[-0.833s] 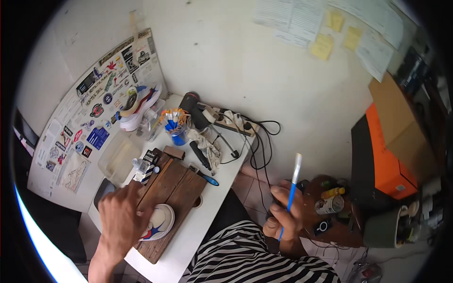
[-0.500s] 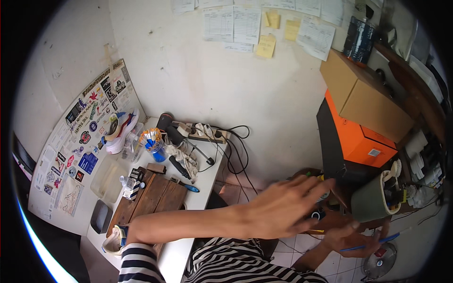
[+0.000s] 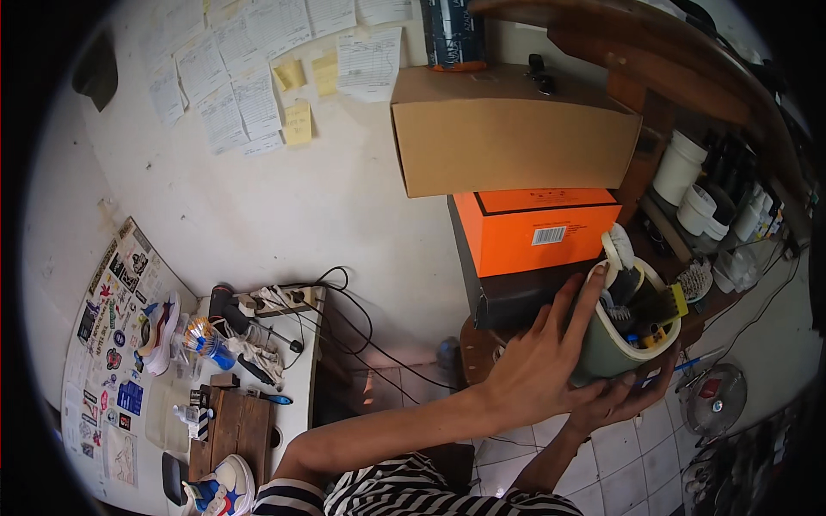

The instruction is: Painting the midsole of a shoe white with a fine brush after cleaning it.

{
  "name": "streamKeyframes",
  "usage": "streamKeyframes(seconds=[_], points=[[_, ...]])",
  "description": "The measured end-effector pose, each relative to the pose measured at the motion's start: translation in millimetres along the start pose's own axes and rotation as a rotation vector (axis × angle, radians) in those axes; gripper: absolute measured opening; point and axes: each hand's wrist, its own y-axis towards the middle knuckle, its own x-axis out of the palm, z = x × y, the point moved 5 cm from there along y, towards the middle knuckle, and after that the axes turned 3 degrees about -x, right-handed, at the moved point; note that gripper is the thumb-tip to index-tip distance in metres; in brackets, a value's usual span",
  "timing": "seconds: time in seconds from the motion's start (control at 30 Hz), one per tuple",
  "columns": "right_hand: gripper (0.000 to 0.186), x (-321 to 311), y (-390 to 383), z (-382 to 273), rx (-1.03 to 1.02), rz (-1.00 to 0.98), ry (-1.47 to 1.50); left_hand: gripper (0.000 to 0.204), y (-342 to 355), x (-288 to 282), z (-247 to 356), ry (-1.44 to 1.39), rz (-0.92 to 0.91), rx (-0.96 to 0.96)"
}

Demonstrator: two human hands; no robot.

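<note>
At the right, a dark green bucket (image 3: 600,354) with a cream rim is crowded with brushes, among them a yellow brush (image 3: 662,306). My left hand (image 3: 538,357) is closed against its near left side, with fingertips up at the rim by a pale brush. Low on the bucket's near side is my right hand (image 3: 621,399), palm up and partly hidden behind the left. A thin blue brush (image 3: 699,358) sticks out past the right hand's fingers; its grip is mostly hidden.
A cardboard box (image 3: 516,138) is stacked on an orange box (image 3: 533,232) and a black box (image 3: 508,301) behind the bucket. A fan (image 3: 717,400) stands on the floor at right. At left, a white table holds a wooden stand (image 3: 234,430), a sneaker (image 3: 222,488) and cables.
The view has swung right. My left hand has come from the air onto the bucket's side. My right hand, still with the blue brush, has moved up against the bucket.
</note>
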Motion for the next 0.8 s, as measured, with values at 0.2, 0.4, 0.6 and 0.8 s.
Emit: streamKeyframes(seconds=[0.2,0.4,0.6,0.8], points=[[0.076,-1.4,2.9,-14.8,-0.027,0.065,0.014,0.128,-5.3,2.6,2.4,-0.04,0.117,0.078],[0.087,-23.6,5.5,-61.3,-0.129,0.101,-0.066,0.13,-57.3,-36.4,32.5,-0.061,0.278,0.128],[0.086,14.5,-21.4,-129.6,-0.169,-0.091,0.131,0.134,-112.4,-90.1,15.3,-0.016,0.463,0.006],[0.1,67.1,-86.9,-182.8,0.067,-0.386,0.503,0.126,-196.0,-162.2,-7.0,0.205,0.68,-0.166]])
